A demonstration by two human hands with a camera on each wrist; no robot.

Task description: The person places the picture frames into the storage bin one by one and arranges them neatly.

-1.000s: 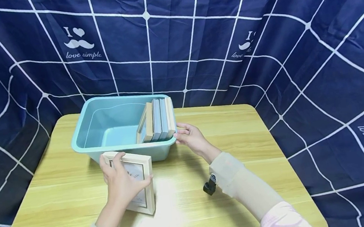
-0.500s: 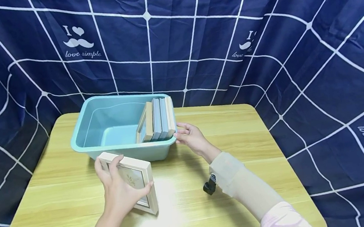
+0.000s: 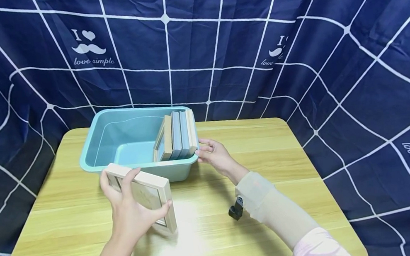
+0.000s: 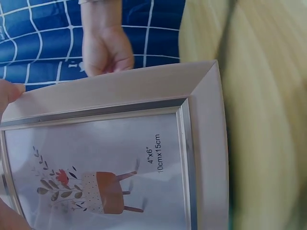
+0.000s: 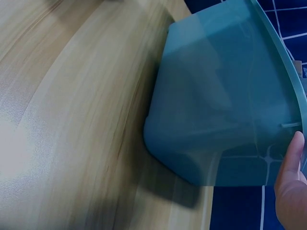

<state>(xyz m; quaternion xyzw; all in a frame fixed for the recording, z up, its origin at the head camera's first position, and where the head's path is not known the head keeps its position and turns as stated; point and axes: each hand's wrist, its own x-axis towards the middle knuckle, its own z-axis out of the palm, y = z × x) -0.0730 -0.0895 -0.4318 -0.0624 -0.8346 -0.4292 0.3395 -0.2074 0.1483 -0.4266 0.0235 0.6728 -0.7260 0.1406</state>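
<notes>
My left hand (image 3: 129,215) grips a cream picture frame (image 3: 148,194) from the near side, fingers over its top edge and thumb at its right edge. The frame tilts in front of the blue plastic bin (image 3: 179,172), its upper left corner overlapping the bin's rim in the head view. Seen from the left wrist, it holds a print of a potted plant marked 4"x6". My right hand (image 3: 219,157) holds the bin's front right corner, its thumb (image 5: 293,155) right at the rim. Several picture frames (image 3: 176,135) in tan, blue and cream stand on edge along the bin's right side.
The bin stands toward the back of a light wooden table (image 3: 264,155). A navy curtain (image 3: 195,37) with white grid lines surrounds the back and sides. A black wrist device (image 3: 236,209) hangs under the right sleeve.
My left hand has lifted the cream picture frame slightly and moved it left, tilting its top edge more into view. The right hand and the bin have stayed in place.
</notes>
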